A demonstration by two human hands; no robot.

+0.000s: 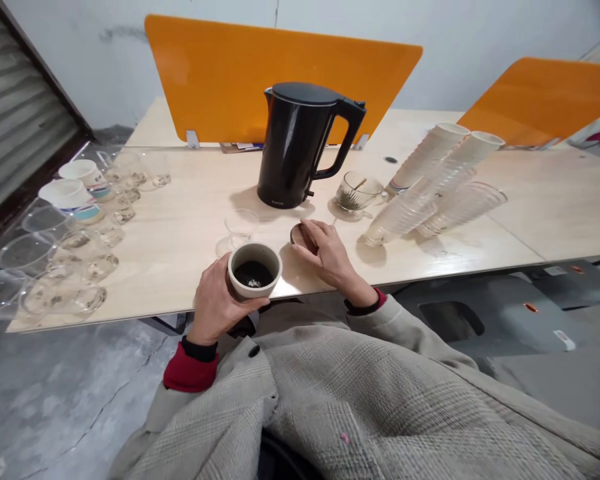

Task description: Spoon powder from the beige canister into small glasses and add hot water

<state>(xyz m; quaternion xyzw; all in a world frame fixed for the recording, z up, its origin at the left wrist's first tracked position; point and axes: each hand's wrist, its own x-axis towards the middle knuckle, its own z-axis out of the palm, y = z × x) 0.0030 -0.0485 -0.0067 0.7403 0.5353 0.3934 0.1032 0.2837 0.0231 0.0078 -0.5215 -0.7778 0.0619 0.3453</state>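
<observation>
My left hand (217, 297) is wrapped round the side of a pale stoneware cup (234, 293), which is raised near the table's front edge. Inside the cup is something dark, with a bright reflection on it. My right hand (325, 253) is closed over a small brown round piece (299, 235) that looks like a wooden lid; the fingers hide much of it. Just behind the stoneware cup, a clear plastic cup (242, 223) stands on the table. Beyond my right hand is a glass cup (357, 193) with dark green leaves and a small stick or spoon in it.
A black electric kettle (290, 147) stands in front of an orange divider (205, 73). Stacked paper cups (430, 153) and stacked clear cups (405, 213) lean at the right. Several clear cups (60, 283) and two paper cups (70, 197) crowd the table's left end.
</observation>
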